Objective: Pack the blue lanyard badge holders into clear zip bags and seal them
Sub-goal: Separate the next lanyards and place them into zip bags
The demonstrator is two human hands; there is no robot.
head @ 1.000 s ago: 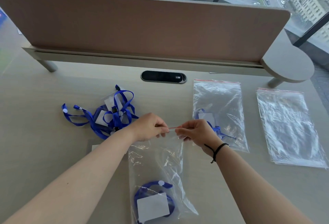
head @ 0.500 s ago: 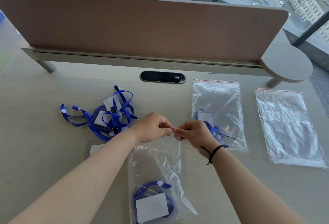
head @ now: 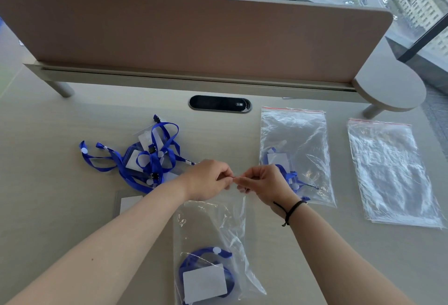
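Your worktop (head: 60, 207) gives open room in front right and far left, with the divider panel (head: 194, 38) walling the back edge, so any sideways move is free and forward is not. The stack of empty zip bags (head: 390, 173) lies well right near the worktop's edge; a packed bag (head: 298, 149) lies just beside your right wrist. The loose blue lanyard pile (head: 143, 156) waits at left, touching your left wrist area, one bare badge card (head: 128, 204) under your forearm. The bag in hand (head: 211, 236) holds its badge holder (head: 206, 278) low near you. Change: your left hand (head: 206, 179) and right hand (head: 264, 183), apart along the zip strip a second ago, now pinch it nearly fingertip to fingertip at the middle. That likely means the seal is almost closed; next is setting it aside right.
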